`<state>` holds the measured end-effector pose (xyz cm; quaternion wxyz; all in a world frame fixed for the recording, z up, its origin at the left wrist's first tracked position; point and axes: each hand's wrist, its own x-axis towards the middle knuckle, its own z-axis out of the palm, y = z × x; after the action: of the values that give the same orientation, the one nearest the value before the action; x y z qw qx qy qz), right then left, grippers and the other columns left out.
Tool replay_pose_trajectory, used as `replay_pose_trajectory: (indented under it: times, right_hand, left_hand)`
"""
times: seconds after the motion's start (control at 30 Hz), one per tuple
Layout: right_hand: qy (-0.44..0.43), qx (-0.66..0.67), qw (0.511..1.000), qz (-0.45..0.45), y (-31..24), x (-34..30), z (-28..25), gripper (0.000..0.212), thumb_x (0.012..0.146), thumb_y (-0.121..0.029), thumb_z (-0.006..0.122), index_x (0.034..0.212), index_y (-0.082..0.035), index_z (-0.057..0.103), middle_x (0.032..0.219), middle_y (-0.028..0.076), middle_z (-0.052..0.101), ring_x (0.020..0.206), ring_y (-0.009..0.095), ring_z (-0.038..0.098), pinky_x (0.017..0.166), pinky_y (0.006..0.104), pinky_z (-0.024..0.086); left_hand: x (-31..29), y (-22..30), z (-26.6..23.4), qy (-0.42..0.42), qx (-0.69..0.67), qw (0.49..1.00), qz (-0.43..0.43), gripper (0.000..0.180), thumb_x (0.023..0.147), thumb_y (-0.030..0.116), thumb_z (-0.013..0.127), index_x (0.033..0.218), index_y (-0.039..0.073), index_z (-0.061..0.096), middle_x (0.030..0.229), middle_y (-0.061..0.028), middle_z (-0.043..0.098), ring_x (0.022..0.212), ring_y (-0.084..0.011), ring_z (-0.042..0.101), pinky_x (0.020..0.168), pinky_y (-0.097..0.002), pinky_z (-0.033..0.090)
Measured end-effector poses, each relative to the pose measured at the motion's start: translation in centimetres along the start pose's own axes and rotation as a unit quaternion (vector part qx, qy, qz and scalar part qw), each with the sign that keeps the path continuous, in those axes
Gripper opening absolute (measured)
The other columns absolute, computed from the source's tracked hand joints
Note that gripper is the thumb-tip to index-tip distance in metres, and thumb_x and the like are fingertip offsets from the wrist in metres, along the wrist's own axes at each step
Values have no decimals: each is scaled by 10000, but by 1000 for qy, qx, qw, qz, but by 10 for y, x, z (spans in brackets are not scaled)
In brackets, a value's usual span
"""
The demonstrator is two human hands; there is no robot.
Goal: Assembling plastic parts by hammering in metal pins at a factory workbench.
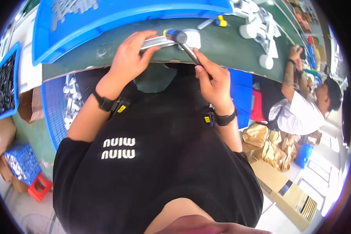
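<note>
My left hand (129, 57) is closed around a light grey bar-shaped piece (158, 41), thumb on the near side and fingers on the far side. In my right hand (215, 80) is the handle of a small mallet (177, 36) with a dark head and a yellow end. The mallet head is at the right end of the grey piece; whether the two touch, I cannot tell. Just behind the mallet lies a white rounded part (192, 39) on the dark green worktable (222, 48), partly hidden by the mallet.
A large blue tray (136, 19) with grey strips spans the back left. White parts (259, 29) and a yellow-and-black item (221, 22) lie at the back right. A blue bin (6, 82) of black pieces stands left. At right, a co-worker (300, 111) works near paper bags (275, 146) and cartons.
</note>
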<state>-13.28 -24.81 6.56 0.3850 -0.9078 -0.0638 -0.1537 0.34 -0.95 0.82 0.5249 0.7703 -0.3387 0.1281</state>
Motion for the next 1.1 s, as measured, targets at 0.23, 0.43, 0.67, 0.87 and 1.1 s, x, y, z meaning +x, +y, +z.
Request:
replay_pose_trajectory:
  times: [0.23,0.43,0.67,0.87,1.1]
  right_hand:
    - [122,213,957,154,13,-12,1,395,1026,-27,684,1419,8,671,928,11,729,790,75,630,746,259,532]
    - [176,195,938,227,55,-36,1,384,983,-76,766,1350,13,696,964,3,732,845,59,627,785,237,524]
    - [339,-298,883,131,137,-44,-95,548,874,-189,853,1363,-16,675,1267,203,647,1196,376,651,980,480,565]
    - [393,-319,812,293,190,-27,-160,752,811,-343,916,1415,14,646,1199,239,699,1167,415,687,1025,465,548]
    - [402,-67,863,298,218,-28,-174,448,883,-211,891,1229,40,758,1014,104,805,865,182,749,779,328,583]
  left_hand:
    - [4,3,-1,-36,43,997,52,250,925,64,799,1147,-12,716,1125,-186,749,1024,-393,721,894,-432,578]
    - [2,10,-11,-38,24,999,-21,320,921,63,817,1212,-2,701,1158,-157,762,1057,-310,739,932,-387,574]
    - [-23,-16,-81,42,-152,974,-162,539,974,-59,750,1466,-12,536,1223,-118,727,1156,-176,670,1026,-319,536]
    - [-55,-55,-183,269,-220,923,-163,505,1065,-27,614,1544,-24,455,1338,-197,653,1184,-304,683,1078,-465,561]
    - [-125,-87,-296,179,-429,862,-203,643,1050,286,605,1559,-64,426,1407,-168,573,1272,-323,548,1180,-505,386]
